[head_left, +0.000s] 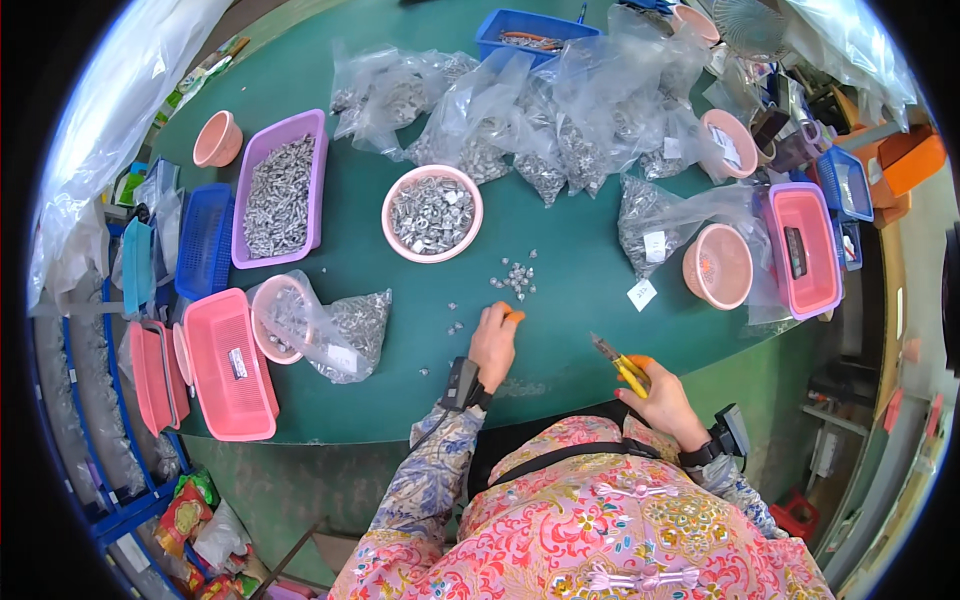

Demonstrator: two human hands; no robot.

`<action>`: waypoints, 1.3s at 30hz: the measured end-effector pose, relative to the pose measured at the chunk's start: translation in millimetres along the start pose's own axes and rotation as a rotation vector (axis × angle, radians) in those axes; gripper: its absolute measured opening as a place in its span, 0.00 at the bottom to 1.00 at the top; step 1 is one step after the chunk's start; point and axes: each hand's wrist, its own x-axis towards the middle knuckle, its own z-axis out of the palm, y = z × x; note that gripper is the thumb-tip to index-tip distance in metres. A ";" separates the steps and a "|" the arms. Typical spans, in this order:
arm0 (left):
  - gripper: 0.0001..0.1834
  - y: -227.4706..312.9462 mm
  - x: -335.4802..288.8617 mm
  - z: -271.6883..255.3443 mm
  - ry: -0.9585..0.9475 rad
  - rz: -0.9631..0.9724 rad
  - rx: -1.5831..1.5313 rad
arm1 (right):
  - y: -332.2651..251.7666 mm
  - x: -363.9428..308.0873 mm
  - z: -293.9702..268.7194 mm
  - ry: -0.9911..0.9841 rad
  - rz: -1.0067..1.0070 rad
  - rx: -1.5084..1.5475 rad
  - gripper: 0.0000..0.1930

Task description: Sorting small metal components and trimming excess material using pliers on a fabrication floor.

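Observation:
My right hand (662, 398) is wrapped around a pair of pliers (626, 369) with yellow handles, whose dark jaws point up and left over the table. At the middle of the near side, my left hand (492, 342) rests low over the table with its fingers curled together. Orange covers one of its fingertips, and whatever lies between the fingers is hidden. Just beyond it lies a loose group of small silvery metal parts (517, 279). A few more are scattered to its left. Farther back stands a round pink bowl (433, 258) full of similar metal parts.
A purple basket (240, 235) of metal pieces, a blue basket (205, 240) and a pink basket (232, 400) stand left. Clear bags (480, 110) of parts line the back. On the right are a pink bowl (735, 295) and a pink-purple basket (806, 195). The table (560, 395) is green.

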 end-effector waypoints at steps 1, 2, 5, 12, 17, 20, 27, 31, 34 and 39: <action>0.16 -4.0 -5.3 -2.8 -0.003 -0.003 0.005 | 3.6 0.2 1.2 0.006 -0.001 0.000 0.27; 0.16 -6.8 -10.2 -6.3 0.104 -0.044 0.011 | 3.7 0.9 3.1 0.008 -0.007 -0.002 0.27; 0.19 -16.9 -20.7 -17.2 0.168 -0.156 -0.027 | -4.5 2.2 4.6 -0.061 0.024 -0.018 0.25; 0.20 -3.7 -19.8 -33.1 0.280 -0.473 -0.567 | -18.9 7.4 7.3 -0.092 0.015 -0.031 0.25; 0.20 16.1 -21.7 -49.8 0.279 -0.487 -0.692 | -13.5 8.2 15.2 -0.088 -0.083 0.012 0.27; 0.19 35.0 -21.4 -63.7 0.301 -0.451 -0.737 | -20.5 9.0 16.1 -0.107 -0.084 0.020 0.27; 0.20 62.3 -21.0 -90.2 0.239 -0.464 -1.061 | -32.9 6.2 17.0 -0.120 -0.093 0.035 0.27; 0.12 66.4 -25.8 -101.1 0.153 -0.491 -1.148 | -61.6 0.6 10.5 -0.213 -0.062 0.094 0.27; 0.10 73.6 -28.2 -109.8 0.111 -0.523 -1.222 | -89.0 -4.9 4.2 -0.303 -0.009 0.144 0.26; 0.10 95.6 -26.1 -118.4 0.152 -0.478 -1.041 | -88.1 -10.3 8.2 -0.251 -0.160 0.091 0.27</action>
